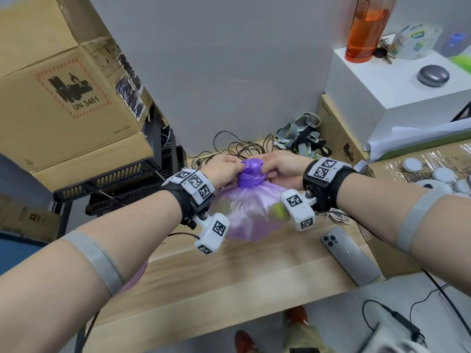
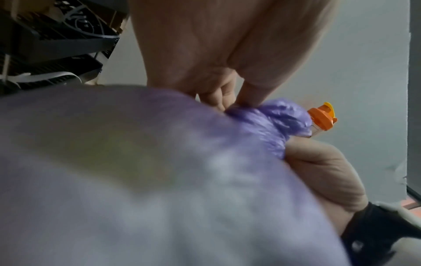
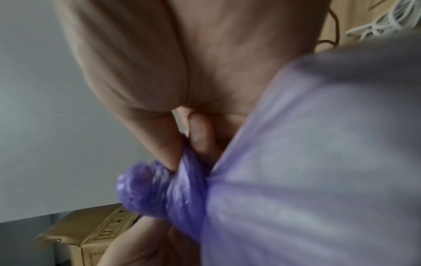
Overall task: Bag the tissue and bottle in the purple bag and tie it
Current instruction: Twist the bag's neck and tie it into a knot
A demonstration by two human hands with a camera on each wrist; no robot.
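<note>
Up close, both hands are curled tight on the twisted neck of the purple bag (image 1: 251,212), which sits on the wooden table (image 1: 229,281). The left hand (image 1: 221,167) pinches the neck from one side, the right hand (image 1: 281,167) from the other, thumb and finger squeezing the bunched plastic. Only the head view shows a phone (image 1: 350,254) lying near the bag. Only the left wrist view shows a yellowish shape blurred through the plastic; what it is cannot be told.
</note>
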